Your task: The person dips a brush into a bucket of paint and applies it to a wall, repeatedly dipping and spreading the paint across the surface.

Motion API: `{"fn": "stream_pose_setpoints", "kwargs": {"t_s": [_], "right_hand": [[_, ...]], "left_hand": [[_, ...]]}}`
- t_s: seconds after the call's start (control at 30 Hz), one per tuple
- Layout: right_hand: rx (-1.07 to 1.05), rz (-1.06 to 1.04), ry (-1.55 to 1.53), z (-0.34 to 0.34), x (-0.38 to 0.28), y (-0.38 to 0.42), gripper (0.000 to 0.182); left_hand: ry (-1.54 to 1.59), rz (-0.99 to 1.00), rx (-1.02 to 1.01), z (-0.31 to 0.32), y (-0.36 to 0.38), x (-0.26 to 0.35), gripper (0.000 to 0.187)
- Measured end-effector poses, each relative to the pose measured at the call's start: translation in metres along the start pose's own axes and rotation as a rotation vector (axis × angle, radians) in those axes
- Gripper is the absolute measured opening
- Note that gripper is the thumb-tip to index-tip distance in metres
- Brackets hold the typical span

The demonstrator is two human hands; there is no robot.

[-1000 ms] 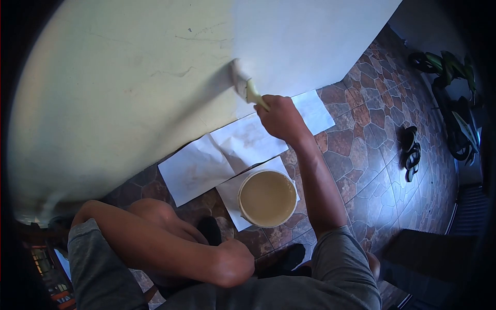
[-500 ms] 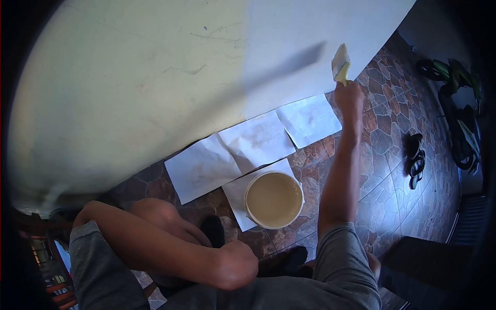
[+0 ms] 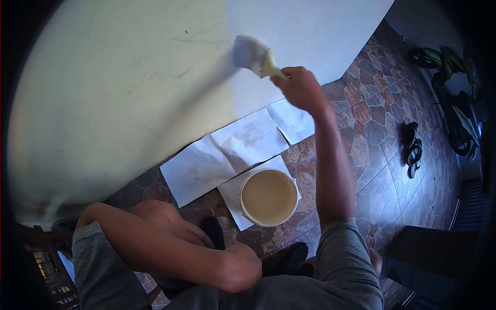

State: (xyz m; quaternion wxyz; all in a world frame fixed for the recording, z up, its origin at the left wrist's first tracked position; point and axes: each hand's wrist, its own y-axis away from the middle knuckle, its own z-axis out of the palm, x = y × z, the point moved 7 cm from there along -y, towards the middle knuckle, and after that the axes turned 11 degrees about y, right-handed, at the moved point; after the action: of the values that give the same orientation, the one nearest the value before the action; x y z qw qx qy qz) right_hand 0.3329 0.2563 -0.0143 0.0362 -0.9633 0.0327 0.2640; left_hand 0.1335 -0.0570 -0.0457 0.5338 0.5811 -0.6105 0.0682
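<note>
My right hand (image 3: 305, 89) is wrapped round the pale yellow handle of a wide paintbrush (image 3: 268, 64). The blurred bristles are at the wall (image 3: 139, 77), by the line between its cream part and its whiter part. Whether they press on it is hard to tell. Below stands a round white bucket (image 3: 242, 206) filled with beige liquid paint (image 3: 269, 197). My left arm is bent across my lap, and my left hand (image 3: 241, 267) appears as a rounded shape near my body, its fingers hidden.
Several white paper sheets (image 3: 192, 173) lie along the wall's foot, one under the bucket. Stone-patterned tiles (image 3: 374, 124) cover the floor. Dark sandals (image 3: 413, 151) sit to the right, beyond them a motorcycle (image 3: 454, 103). A dark box-like object (image 3: 429, 256) is at lower right.
My right hand has swung the paintbrush left across the wall, from the whiter part to the cream edge, turning the bristles leftward. My left arm stays nearly still.
</note>
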Motion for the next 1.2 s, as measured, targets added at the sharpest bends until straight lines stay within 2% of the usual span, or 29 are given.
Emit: {"fn": "stream_pose_setpoints", "kwargs": {"t_s": [0.07, 0.17, 0.23, 0.33, 0.4, 0.5, 0.6, 0.7, 0.9, 0.93, 0.97, 1.03, 1.07, 1.13, 1.17, 1.2], "right_hand": [[0.018, 0.181, -0.005, -0.020, 0.036, -0.008, 0.036], [0.038, 0.267, 0.062, -0.042, 0.075, -0.009, 0.038], [0.316, 0.313, 0.188, -0.058, 0.097, -0.005, 0.037], [0.362, 0.400, 0.184, -0.059, 0.089, -0.006, 0.032], [0.271, 0.204, 0.111, -0.030, 0.045, -0.015, 0.028], [0.152, 0.038, 0.098, -0.007, -0.036, 0.012, 0.024], [-0.048, -0.024, 0.045, -0.008, -0.065, 0.036, 0.027], [-0.069, -0.107, 0.062, -0.014, -0.071, 0.032, 0.029], [0.077, 0.153, 0.095, -0.050, 0.031, -0.012, 0.034], [0.080, 0.229, 0.068, -0.060, 0.044, -0.009, 0.034], [0.080, 0.221, 0.069, -0.063, 0.058, -0.011, 0.034], [0.307, 0.361, 0.169, -0.076, 0.090, -0.009, 0.034], [0.308, 0.363, 0.166, -0.076, 0.089, -0.011, 0.034], [0.380, 0.421, 0.185, -0.079, 0.090, -0.012, 0.032], [0.349, 0.321, 0.171, -0.072, 0.066, -0.014, 0.030], [0.281, 0.166, 0.099, -0.059, 0.037, -0.017, 0.028]], "left_hand": [[0.022, -0.041, -0.003, 0.000, 0.001, -0.003, 0.020], [0.035, -0.117, 0.004, -0.004, 0.005, -0.009, 0.020], [0.047, -0.144, 0.027, -0.010, 0.010, -0.010, 0.021], [0.072, -0.184, 0.012, -0.011, 0.012, -0.014, 0.021], [0.076, -0.199, -0.027, -0.007, 0.010, -0.019, 0.021], [0.057, -0.177, -0.026, -0.002, 0.005, -0.029, 0.021], [0.022, -0.141, 0.004, -0.005, 0.003, -0.030, 0.019], [0.027, -0.046, -0.033, -0.003, 0.000, -0.021, 0.017], [0.051, -0.015, 0.048, -0.003, 0.001, -0.018, 0.018], [0.060, -0.083, 0.029, -0.007, 0.003, -0.019, 0.018], [0.068, -0.150, 0.010, -0.008, 0.005, -0.022, 0.019], [0.029, -0.128, 0.079, -0.004, 0.007, -0.024, 0.015], [-0.010, -0.098, 0.139, -0.006, 0.007, -0.023, 0.012], [-0.017, -0.115, 0.106, -0.003, 0.005, -0.027, 0.012], [-0.024, -0.133, 0.077, -0.002, 0.005, -0.030, 0.012], [-0.033, -0.135, 0.061, 0.039, -0.017, -0.062, 0.012]]}}
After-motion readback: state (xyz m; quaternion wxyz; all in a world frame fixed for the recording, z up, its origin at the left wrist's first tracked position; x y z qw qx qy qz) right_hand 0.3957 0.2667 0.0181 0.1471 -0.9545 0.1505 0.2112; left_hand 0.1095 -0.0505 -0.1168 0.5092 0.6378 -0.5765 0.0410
